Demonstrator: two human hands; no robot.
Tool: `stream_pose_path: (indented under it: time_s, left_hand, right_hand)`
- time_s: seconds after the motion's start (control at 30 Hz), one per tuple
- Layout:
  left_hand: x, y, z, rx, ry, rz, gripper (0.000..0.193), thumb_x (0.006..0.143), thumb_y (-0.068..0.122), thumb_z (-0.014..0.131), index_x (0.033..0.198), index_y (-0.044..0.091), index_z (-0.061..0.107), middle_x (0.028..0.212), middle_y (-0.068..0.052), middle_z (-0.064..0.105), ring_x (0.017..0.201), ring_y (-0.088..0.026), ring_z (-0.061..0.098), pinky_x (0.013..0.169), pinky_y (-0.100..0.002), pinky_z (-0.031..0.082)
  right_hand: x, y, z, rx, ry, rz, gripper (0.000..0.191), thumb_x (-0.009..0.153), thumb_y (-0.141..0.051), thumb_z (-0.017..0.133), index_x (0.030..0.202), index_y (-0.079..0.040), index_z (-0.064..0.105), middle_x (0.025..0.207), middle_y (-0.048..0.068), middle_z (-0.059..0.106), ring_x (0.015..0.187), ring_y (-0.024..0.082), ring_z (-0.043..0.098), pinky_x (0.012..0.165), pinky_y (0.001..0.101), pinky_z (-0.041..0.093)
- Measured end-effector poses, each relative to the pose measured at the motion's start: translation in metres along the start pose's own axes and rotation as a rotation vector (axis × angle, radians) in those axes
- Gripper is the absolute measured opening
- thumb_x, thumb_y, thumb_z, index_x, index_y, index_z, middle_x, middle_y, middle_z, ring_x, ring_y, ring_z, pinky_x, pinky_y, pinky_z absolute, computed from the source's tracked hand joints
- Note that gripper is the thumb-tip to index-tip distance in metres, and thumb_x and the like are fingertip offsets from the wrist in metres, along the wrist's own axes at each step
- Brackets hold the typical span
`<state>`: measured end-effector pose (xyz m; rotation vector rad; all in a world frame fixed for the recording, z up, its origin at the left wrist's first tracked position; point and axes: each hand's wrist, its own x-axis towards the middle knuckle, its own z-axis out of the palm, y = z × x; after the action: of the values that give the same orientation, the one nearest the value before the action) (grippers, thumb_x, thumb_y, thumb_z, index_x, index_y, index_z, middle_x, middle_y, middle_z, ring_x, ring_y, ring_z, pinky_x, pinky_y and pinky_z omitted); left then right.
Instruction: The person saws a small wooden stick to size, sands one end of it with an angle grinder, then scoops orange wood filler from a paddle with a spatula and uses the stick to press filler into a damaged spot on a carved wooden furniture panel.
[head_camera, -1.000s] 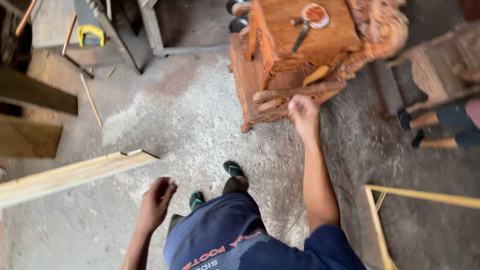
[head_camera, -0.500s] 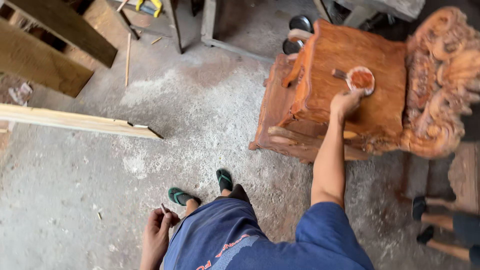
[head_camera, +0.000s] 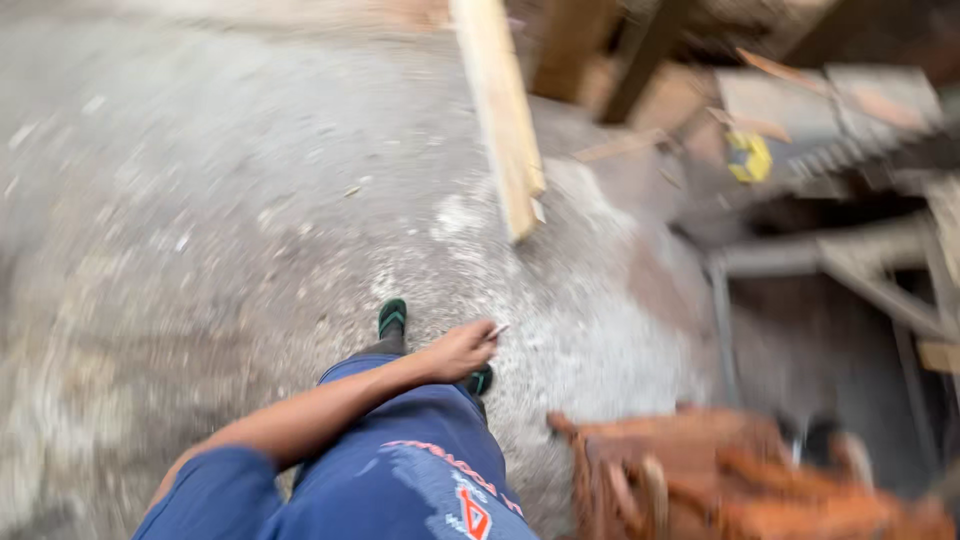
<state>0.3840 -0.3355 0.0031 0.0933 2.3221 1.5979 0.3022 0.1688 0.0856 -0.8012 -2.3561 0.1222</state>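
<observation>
The whole view is blurred by motion. My left hand (head_camera: 458, 352) hangs in front of my blue shorts (head_camera: 420, 470), its arm coming in from the lower left. The fingers are curled, and a small thin pale thing (head_camera: 497, 330) sticks out from between them; I cannot tell what it is. Below the hand are my feet in dark green sandals (head_camera: 392, 316) on a dusty concrete floor (head_camera: 200, 230). My right hand is out of view. A reddish carved wooden piece (head_camera: 720, 480) lies at the bottom right, apart from the hand.
A long pale plank (head_camera: 505, 120) reaches in from the top, ending above my feet. At the right stand a grey metal frame (head_camera: 850, 260) and dark timbers, with a yellow object (head_camera: 748, 157) among them. Pale sawdust (head_camera: 590, 330) covers the floor near the furniture.
The view has swung round sharply: the carved piece went from upper right to bottom right. My right hand left it and dropped out of view. My left hand rose in front of my shorts.
</observation>
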Motion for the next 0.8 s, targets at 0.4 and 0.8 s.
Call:
stream_pose_path:
  time_s: [0.4, 0.8]
  left_hand:
    - [-0.072, -0.069, -0.192, -0.810, 0.265, -0.168, 0.044, 0.104, 0.038, 0.040, 0.143, 0.018, 0.043, 0.071, 0.000, 0.062, 0.060, -0.012, 0.062, 0.052, -0.027, 0.052]
    - [-0.199, -0.188, -0.478, -0.581, 0.796, -0.184, 0.048, 0.101, 0.054, 0.055, 0.106, 0.012, 0.077, 0.088, -0.001, 0.078, 0.082, -0.010, 0.069, 0.077, -0.033, 0.054]
  right_hand:
    - [-0.216, -0.354, 0.029, 0.842, -0.455, -0.364, 0.037, 0.097, -0.007, 0.070, 0.132, 0.001, 0.061, 0.100, 0.017, 0.069, 0.087, 0.023, 0.064, 0.078, 0.0321, 0.051]
    - [-0.536, -0.730, 0.016, 1.283, -1.385, -0.914, 0.031, 0.106, -0.006, 0.065, 0.135, 0.000, 0.059, 0.097, 0.011, 0.068, 0.082, 0.012, 0.062, 0.075, 0.0216, 0.050]
